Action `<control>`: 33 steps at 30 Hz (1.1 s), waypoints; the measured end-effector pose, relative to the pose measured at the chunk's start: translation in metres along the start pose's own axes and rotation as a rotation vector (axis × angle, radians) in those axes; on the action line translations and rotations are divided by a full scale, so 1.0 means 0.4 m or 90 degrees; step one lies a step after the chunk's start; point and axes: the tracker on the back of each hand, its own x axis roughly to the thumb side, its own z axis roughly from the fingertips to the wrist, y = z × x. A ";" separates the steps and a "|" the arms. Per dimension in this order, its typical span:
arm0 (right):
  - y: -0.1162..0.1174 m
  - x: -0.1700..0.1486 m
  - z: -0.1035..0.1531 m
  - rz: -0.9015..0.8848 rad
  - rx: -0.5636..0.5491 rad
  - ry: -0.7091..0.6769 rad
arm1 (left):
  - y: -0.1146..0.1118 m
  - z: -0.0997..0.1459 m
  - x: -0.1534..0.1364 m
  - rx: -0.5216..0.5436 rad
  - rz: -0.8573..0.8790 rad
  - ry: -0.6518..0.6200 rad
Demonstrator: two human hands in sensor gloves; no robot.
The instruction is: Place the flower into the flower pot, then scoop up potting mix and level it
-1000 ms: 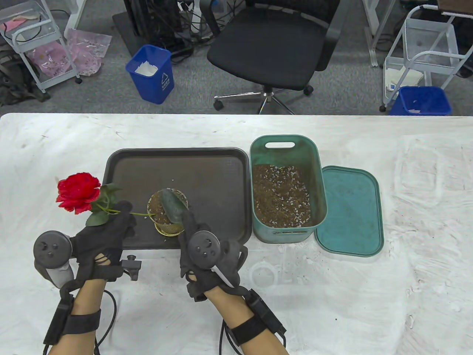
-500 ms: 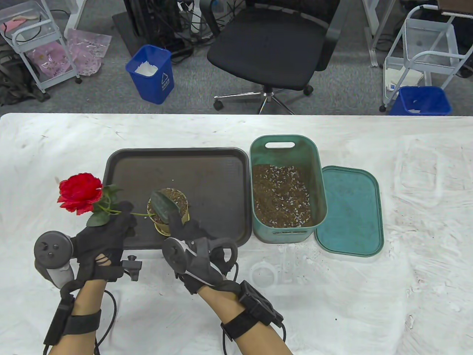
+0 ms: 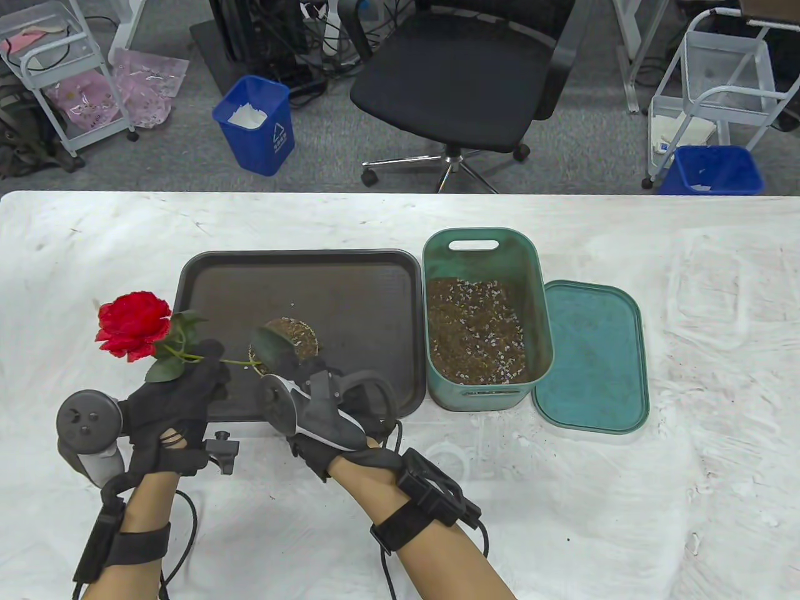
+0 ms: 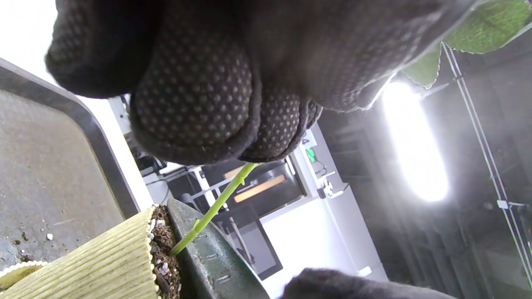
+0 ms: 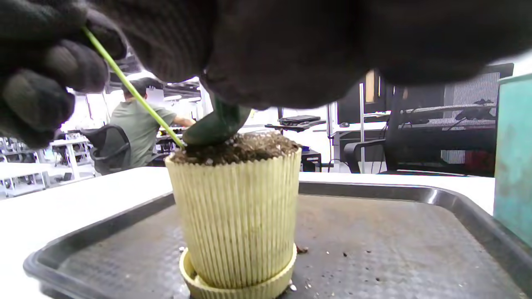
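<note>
A red flower (image 3: 133,324) on a thin green stem (image 4: 213,209) leans left, its stem end stuck in the potting mix of a ribbed yellow pot (image 5: 237,216) on a saucer. My left hand (image 3: 181,390) pinches the stem beside the pot (image 3: 294,337). My right hand (image 3: 325,400) grips a dark green scoop (image 3: 270,347), whose blade (image 5: 216,122) rests on the mix at the pot's left rim, next to the stem. The mix fills the pot to its brim.
The pot stands at the front of a dark tray (image 3: 350,281). To its right is a green tub (image 3: 484,319) of potting mix, with its lid (image 3: 590,356) lying beside it. An office chair (image 3: 462,81) and blue bins stand beyond the table's far edge.
My right hand has rolled over to the left and slid forward, carrying the scoop blade across the pot's top to its left rim. The left hand and flower have stayed put.
</note>
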 end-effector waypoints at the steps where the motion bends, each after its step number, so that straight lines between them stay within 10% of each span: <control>1: -0.011 -0.011 -0.003 -0.022 -0.017 0.014 | 0.000 0.000 0.000 0.000 -0.001 -0.001; 7: 0.003 -0.061 -0.028 -0.057 0.044 0.073 | 0.002 -0.001 -0.001 0.001 -0.002 0.000; 33: 0.082 -0.076 0.079 -0.151 -0.079 0.115 | 0.004 -0.002 -0.004 0.005 -0.002 0.003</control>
